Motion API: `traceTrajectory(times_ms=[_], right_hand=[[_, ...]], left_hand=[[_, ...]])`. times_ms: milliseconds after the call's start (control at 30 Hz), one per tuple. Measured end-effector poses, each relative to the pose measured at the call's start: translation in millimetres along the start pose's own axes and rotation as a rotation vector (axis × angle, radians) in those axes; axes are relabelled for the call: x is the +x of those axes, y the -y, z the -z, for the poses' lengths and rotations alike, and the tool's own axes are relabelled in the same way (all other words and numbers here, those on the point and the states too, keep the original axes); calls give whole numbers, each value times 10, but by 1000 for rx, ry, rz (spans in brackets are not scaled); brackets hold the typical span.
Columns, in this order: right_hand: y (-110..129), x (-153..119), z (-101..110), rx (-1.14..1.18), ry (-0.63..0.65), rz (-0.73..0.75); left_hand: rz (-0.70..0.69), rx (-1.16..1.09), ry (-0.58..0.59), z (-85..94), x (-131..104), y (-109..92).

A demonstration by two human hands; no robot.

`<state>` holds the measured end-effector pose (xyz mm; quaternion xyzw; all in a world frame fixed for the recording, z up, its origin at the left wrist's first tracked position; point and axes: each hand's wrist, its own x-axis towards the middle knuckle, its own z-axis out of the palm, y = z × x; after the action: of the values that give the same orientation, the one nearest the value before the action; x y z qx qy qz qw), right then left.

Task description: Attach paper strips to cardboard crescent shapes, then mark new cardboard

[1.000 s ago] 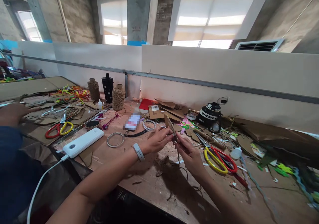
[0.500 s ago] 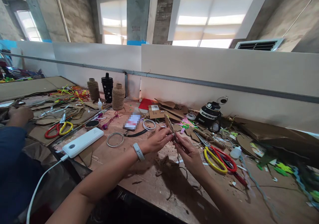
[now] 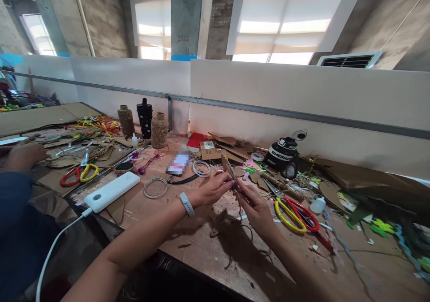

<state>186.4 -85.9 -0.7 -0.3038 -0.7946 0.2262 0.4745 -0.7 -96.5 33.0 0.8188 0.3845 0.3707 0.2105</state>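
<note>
A thin brown piece (image 3: pixel 228 164), seen nearly edge-on and looking like cardboard with twine on it, is held tilted above the table. My left hand (image 3: pixel 215 188), with a pale band on its wrist, pinches it from the left. On its right side my right hand (image 3: pixel 254 205) grips it, fingers closed along the lower edge. A strand of twine (image 3: pixel 240 212) hangs down by the right hand. Beneath the hands a small tangle of twine (image 3: pixel 218 223) lies on the table. Scissors with red and yellow handles (image 3: pixel 297 214) lie to the right of my right hand.
A white power bank (image 3: pixel 112 192) with a cable, a phone (image 3: pixel 179 163) and a metal ring (image 3: pixel 155 188) lie left. Twine spools (image 3: pixel 159 131) stand behind. A black jug (image 3: pixel 281 154) and cardboard scraps (image 3: pixel 231 148) are at the back. A co-worker's hand (image 3: pixel 25 156) is far left.
The co-worker's hand at far left has shifted slightly, and a pale object shows more beside it. My hands and the brown piece have hardly moved.
</note>
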Motion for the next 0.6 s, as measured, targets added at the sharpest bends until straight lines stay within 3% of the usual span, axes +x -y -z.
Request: traceTrajectory(times_ms=[367,600], right_hand=[[2,-4,-11,40,-5,-7],[-14,0,-8,30,-5,0]], left_hand=[[3,-11,3,15,-7,-26],[-5,-1,-5,-39,20,73]])
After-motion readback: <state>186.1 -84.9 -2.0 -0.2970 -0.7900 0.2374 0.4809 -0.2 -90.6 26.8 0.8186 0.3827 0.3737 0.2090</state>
